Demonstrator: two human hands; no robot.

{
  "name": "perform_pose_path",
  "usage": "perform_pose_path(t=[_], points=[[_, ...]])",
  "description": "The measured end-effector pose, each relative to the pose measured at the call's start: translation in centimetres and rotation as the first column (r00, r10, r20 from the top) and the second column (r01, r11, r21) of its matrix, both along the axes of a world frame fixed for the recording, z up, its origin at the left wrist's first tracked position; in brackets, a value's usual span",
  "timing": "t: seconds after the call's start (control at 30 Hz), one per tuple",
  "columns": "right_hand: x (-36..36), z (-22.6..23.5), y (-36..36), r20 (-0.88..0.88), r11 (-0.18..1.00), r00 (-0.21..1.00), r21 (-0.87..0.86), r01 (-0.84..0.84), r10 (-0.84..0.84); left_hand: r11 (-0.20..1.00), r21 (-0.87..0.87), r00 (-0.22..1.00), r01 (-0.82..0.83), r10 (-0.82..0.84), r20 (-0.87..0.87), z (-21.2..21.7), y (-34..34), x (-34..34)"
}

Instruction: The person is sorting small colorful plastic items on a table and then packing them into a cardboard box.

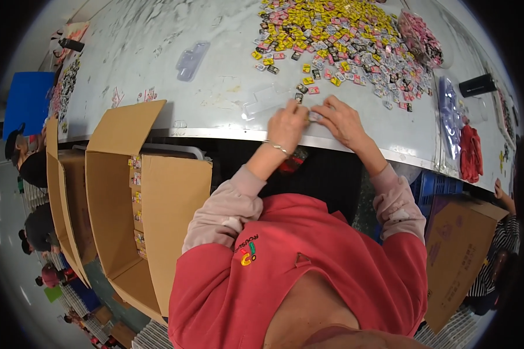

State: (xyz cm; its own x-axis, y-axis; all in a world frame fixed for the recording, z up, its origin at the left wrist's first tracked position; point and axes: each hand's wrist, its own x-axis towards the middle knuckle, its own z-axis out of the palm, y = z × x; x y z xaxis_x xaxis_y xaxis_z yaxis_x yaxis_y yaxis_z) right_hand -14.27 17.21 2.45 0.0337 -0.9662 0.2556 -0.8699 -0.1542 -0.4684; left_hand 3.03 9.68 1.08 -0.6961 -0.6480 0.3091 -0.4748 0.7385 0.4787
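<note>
Free room and obstacles on the marble-patterned tabletop [128, 81]. A broad bare stretch opens leftward of the worker's left hand [288, 123], past a clear plastic tray [266, 102] just beside it and another tray [193, 61] farther off. Ahead, scattered small rectangular pieces [343, 35] obstruct a low pass. Rightward of the right hand [340, 121], a bare strip follows the table edge to stacked transparent trays [448, 110].

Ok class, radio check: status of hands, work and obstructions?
Right hand pinching small pale piece; left hand beside it, grip unclear. Clear plastic tray near left hand. Loose coloured pieces beyond; nothing visibly blocking.
</note>
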Motion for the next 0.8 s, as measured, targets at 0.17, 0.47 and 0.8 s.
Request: perform_pose_path(t=[0.17,0.47,0.8], points=[[4.2,1.7,-7.4,-0.072,0.988,0.986,-0.023,-0.155,0.153,0.989,-0.052,0.991,-0.135,0.134,-0.026,2.0,-5.0,4.9],[3.0,-0.5,-9.1,0.166,0.969,0.96,0.054,-0.239,0.228,0.998,0.052,0.999,-0.047,0.047,0.001,-0.1,-6.6,7.5],[5.0,-0.3,-6.6,0.064,0.986,0.988,-0.098,-0.134,0.141,0.983,0.17,0.987,-0.068,0.092,-0.135,-0.5,-6.2,7.9]])
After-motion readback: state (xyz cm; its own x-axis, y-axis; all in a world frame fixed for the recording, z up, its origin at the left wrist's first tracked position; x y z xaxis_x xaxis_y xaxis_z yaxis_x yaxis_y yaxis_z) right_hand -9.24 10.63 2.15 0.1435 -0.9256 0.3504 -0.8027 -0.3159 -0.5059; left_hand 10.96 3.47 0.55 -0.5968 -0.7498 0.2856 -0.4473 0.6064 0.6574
